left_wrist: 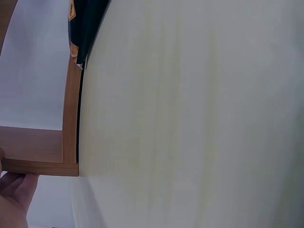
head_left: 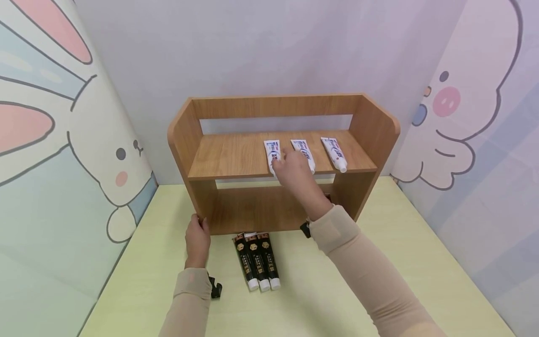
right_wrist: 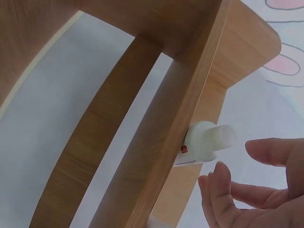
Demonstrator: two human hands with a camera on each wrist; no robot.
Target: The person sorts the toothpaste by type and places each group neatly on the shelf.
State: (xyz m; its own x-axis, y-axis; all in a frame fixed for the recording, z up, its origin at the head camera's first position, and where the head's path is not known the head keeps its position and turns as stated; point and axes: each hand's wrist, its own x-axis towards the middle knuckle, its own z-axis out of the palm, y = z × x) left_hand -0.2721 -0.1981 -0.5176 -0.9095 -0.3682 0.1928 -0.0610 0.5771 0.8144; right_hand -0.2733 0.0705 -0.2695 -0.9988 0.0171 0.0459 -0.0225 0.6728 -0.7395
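Note:
On the upper board of a wooden shelf (head_left: 227, 157), three white toothpaste tubes lie side by side: a left tube (head_left: 272, 149), a middle tube (head_left: 301, 148) and a right tube (head_left: 334, 153). My right hand (head_left: 294, 171) hovers by the front end of the left tube and partly covers it. In the right wrist view its thumb and fingers are spread apart, just off the white cap (right_wrist: 222, 137) that juts past the board's edge. My left hand (head_left: 198, 239) grips the shelf's left side panel (left_wrist: 40, 167) low down, with fingers on its outer face.
Three black toothpaste tubes (head_left: 258, 260) with white caps lie together on the pale yellow table (head_left: 139, 290), before the shelf's lower board (head_left: 261, 206). Raised side panels (head_left: 375, 126) and a back rail (head_left: 278, 106) border the upper board. Cartoon-printed walls stand around.

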